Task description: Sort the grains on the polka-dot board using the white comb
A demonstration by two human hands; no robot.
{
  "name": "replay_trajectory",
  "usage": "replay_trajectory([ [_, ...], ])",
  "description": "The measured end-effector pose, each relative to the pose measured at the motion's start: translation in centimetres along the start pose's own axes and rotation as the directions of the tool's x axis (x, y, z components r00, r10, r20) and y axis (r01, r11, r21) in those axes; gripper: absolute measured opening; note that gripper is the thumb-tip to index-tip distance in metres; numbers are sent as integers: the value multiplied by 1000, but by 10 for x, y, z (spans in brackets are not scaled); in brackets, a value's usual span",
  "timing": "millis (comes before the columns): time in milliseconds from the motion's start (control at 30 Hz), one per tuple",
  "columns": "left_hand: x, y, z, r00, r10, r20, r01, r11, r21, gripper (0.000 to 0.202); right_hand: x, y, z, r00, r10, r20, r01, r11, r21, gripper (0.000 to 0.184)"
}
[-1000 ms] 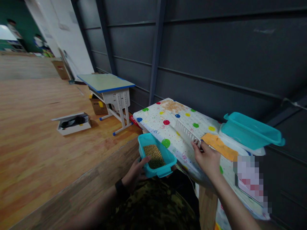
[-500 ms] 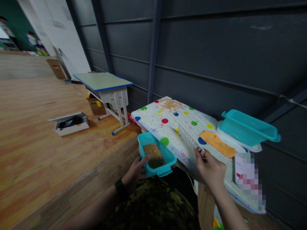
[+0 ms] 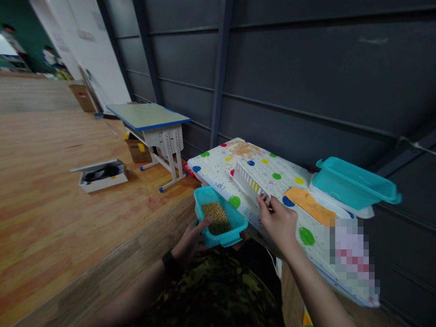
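My left hand [image 3: 195,236] is closed on the near left side of a teal plastic container [image 3: 239,223], thumb over the rim. Inside it lie many small round tan beans [image 3: 216,218], with greener ones towards the near end. The container is held at the table's front edge, above my lap. In my right hand [image 3: 277,222] I grip one end of a white slotted plastic divider [image 3: 250,179], which stands on its edge over the dotted tablecloth [image 3: 218,170]. More tan beans or crumbs [image 3: 243,149] lie scattered at the table's far corner.
On the table's right are an orange cloth [image 3: 309,205], a second teal container [image 3: 356,181] on a white lid, and a blurred-out item [image 3: 352,254]. A dark panelled wall [image 3: 306,68] runs behind. To the left stand a school desk [image 3: 146,116] and an open white box [image 3: 104,177].
My right hand has moved left with the white divider, bringing it closer to the teal container. My left hand still holds the container, nearly in place.
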State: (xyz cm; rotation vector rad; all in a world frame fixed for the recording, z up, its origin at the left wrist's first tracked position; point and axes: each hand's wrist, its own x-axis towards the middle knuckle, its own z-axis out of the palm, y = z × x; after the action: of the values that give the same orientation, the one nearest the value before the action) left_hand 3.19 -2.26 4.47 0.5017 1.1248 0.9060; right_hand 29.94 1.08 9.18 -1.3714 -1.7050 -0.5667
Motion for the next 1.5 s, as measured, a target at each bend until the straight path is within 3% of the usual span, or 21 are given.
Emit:
replay_trajectory([
  [100,3,3,-5,1000,17,-18,-17,1000,3,59,33,17,22,980,114,162,-94,988,-124,33],
  [200,3,7,-10,998,48,-27,-48,999,11,57,60,29,37,928,225,298,-148,955,-259,25],
  [400,6,8,-17,998,51,-39,-52,998,-18,57,76,35,56,877,257,406,-137,944,-301,30],
  [633,12,4,-24,997,70,-24,-70,997,-15,60,82,28,56,862,238,447,-108,948,-298,30],
  [900,13,1,-24,998,61,19,-60,997,-50,70,69,21,45,908,225,354,-136,957,-258,26],
  [1333,11,5,-23,997,76,21,-75,997,-36,76,65,23,44,915,154,374,-131,988,-87,23],
  [1500,10,5,-24,996,86,18,-85,996,-40,79,54,21,41,932,143,334,-146,989,-17,30],
])
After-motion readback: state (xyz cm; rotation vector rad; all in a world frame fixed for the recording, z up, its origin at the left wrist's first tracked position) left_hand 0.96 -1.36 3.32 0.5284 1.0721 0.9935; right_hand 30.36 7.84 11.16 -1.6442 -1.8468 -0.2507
